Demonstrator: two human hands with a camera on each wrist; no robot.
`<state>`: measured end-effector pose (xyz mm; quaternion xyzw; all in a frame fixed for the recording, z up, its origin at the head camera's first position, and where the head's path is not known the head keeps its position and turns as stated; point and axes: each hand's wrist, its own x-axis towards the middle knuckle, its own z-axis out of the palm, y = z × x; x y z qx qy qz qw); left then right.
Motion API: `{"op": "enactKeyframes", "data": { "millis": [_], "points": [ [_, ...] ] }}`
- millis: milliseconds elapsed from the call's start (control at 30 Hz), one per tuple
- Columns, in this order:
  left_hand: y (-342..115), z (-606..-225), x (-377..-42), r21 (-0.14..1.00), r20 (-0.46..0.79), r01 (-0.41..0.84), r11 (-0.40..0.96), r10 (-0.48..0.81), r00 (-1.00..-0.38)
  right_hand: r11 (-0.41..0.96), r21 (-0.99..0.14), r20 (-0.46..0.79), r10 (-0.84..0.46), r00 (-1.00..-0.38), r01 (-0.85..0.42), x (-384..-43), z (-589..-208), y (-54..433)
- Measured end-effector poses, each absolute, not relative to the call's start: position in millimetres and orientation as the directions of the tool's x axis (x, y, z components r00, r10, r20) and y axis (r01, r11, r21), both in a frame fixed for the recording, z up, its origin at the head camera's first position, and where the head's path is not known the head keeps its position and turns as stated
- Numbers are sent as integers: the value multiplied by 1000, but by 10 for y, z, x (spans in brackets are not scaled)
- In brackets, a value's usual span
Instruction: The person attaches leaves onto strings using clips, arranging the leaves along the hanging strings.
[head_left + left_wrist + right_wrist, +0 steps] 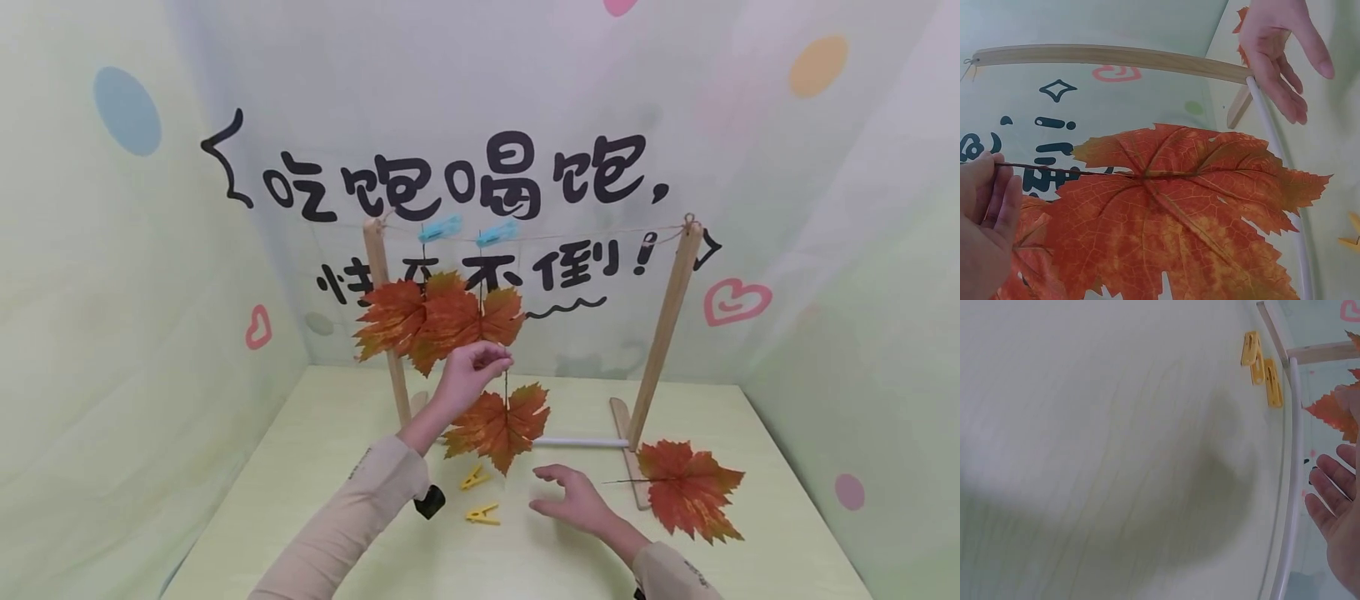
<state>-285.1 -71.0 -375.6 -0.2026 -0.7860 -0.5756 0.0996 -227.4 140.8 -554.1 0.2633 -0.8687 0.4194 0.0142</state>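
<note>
My left hand pinches the thin dark stem of an orange maple leaf, which hangs down below the fingers. In the left wrist view that leaf fills the middle, its stem running into the left hand. Over the table, my right hand holds nothing, its fingers apart and gently bent. Two yellow clothespins lie on the table between the hands in the head view; the right wrist view shows several yellow clothespins. Another maple leaf lies to the right of the right hand.
A wooden frame with two posts carries a string across its top. Two blue clothespins on the string's left part hold hanging maple leaves. A white rod joins the posts low down.
</note>
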Motion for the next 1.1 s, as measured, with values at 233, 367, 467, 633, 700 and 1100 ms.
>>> {"op": "enactKeyframes", "data": {
  "millis": [233,367,467,633,700,1100],
  "points": [
    [-700,-3732,-2872,876,367,410,253,200,-909,465,-738,226,-512,-829,-489,-2267,-5680,1102],
    [-700,-3759,-2897,882,364,405,243,197,-910,458,-722,259,-517,-816,-519,-2252,-5804,982],
    [-705,-3767,-2902,878,370,410,247,194,-909,475,-712,255,-511,-821,-517,-2233,-5868,917],
    [-742,-3758,-2894,868,385,429,252,206,-900,519,-705,213,-496,-842,-484,-2198,-5910,847],
    [-766,-3759,-2893,865,389,435,251,213,-896,535,-696,207,-490,-847,-479,-2189,-5917,832],
    [-915,-3792,-2856,869,345,392,302,198,-917,555,-641,270,-484,-832,-531,-2162,-6006,777]
  ]
}}
